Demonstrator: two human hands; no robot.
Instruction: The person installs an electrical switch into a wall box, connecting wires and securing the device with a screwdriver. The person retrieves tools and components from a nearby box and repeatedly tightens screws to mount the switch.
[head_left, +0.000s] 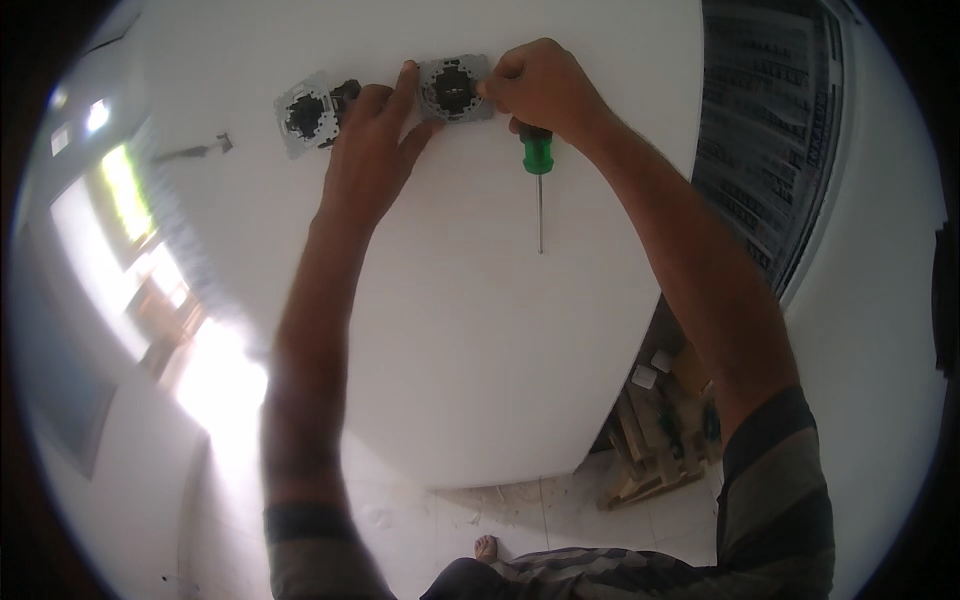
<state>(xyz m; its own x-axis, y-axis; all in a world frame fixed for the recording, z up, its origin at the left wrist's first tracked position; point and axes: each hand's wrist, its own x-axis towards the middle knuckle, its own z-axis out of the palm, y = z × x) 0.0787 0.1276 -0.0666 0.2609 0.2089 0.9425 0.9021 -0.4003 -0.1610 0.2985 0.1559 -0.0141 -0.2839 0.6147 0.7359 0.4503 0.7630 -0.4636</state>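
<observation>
On the white wall sits a wall socket insert [456, 88] with a grey metal mounting frame and a dark round centre. My left hand [372, 135] grips the frame's left side, its index finger at the upper corner and its thumb at the lower one. Against the right edge of the frame press the fingertips of my right hand [545, 88]. A screwdriver [538, 155] with a green and black handle is also held in that hand, its shaft pointing down. Left of my left hand is a second, tilted socket insert [308, 115], partly covered by the curled fingers.
A small grey fitting [205, 148] is on the wall farther left. At the right, a dark panelled opening [765, 130] borders the wall's edge. Below right, a wooden pallet [650, 485] lies on the tiled floor [510, 510]. Bright light enters at the left.
</observation>
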